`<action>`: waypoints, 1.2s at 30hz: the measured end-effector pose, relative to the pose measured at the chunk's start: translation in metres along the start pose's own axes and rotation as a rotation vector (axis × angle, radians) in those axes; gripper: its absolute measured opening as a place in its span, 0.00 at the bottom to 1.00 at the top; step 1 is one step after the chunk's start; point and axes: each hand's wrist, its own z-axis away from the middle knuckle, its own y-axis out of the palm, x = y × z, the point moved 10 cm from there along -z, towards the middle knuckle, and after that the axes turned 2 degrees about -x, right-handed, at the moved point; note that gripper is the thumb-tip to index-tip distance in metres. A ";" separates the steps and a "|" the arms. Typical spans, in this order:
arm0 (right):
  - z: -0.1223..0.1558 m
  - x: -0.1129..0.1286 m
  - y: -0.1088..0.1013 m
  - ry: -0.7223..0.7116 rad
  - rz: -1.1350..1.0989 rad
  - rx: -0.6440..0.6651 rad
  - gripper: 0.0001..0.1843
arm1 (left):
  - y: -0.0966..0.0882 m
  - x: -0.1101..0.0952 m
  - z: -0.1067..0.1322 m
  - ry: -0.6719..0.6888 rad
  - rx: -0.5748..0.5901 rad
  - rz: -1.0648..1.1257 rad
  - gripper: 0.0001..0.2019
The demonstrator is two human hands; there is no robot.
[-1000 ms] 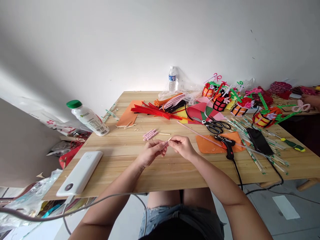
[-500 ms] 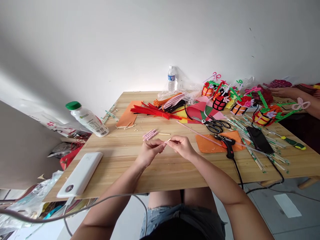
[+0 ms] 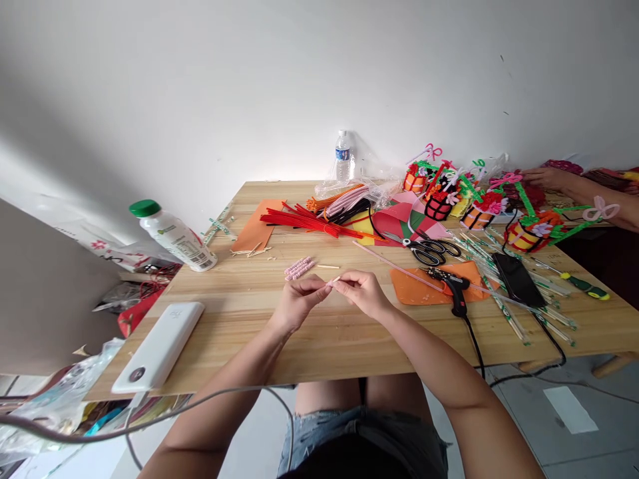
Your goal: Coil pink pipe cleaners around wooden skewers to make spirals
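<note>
My left hand and my right hand meet above the front middle of the table, fingertips pinched close together. Between them is a short wooden stick with some pink fuzzy material around it, mostly covered by the fingers. Just beyond my left hand lie several pink-wrapped sticks side by side. A bare wooden stick rests to their right.
A black glue gun lies on orange felt, near scissors and a phone. Red pipe cleaners and flower baskets sit behind. At left are a white bottle and power bank. Another person's hand reaches in.
My hands stay almost in place, pinching the stick, with only a slight shift of the fingers. At the far right, the other person's hand has moved a little left.
</note>
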 end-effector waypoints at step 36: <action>0.000 -0.001 -0.001 0.014 -0.037 0.006 0.18 | 0.007 0.005 0.003 -0.077 0.085 -0.015 0.13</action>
